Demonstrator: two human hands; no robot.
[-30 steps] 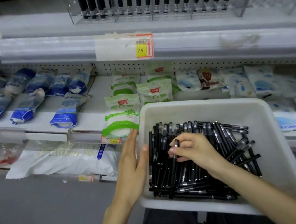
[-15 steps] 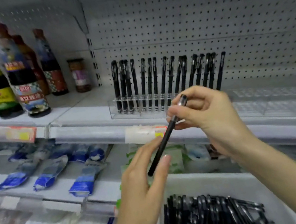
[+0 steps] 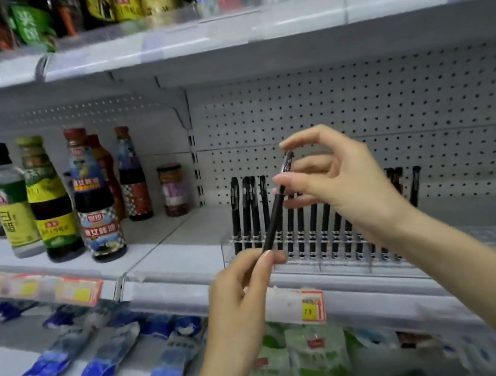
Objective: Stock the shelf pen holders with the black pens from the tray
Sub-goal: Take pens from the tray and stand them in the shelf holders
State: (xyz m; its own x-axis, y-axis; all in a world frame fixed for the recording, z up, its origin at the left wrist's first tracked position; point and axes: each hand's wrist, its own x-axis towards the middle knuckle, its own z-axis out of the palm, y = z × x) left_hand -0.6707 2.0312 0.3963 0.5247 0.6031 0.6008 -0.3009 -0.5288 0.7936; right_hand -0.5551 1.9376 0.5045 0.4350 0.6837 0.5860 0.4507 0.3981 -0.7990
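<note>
Right hand point(image 3: 337, 186): curled, thumb and forefinger pinching the upper, capped end of the black pen point(image 3: 274, 219); remaining fingers loosely bent behind it.
Left hand point(image 3: 241, 299): raised from below, thumb and fingertips pinching the pen's lower end.
Black pen: held at both ends in the air, tilted with its top leaning right, in front of the left part of the pen holder point(image 3: 228, 251); not in any slot.
Pen holder: clear plastic rack standing on the middle shelf point(image 3: 170, 258), just behind both hands.
Stocked pens point(image 3: 313, 229): a row of black pens upright in the rack, caps up; several hidden behind the right hand.
Back panel point(image 3: 387, 94): pale pegboard behind the rack.
Price tag point(image 3: 313, 309): yellow and red, on the shelf edge below the rack.
Sauce bottles point(image 3: 95, 195): grouped at the left of the same shelf, well apart from the rack, a small jar point(image 3: 172, 190) beside them.
Lower shelf: blue packets point(image 3: 105, 361) lying flat at left, green-and-white packs point(image 3: 315, 356) under the hands.
Top shelf: blurred bottles and packages.
</note>
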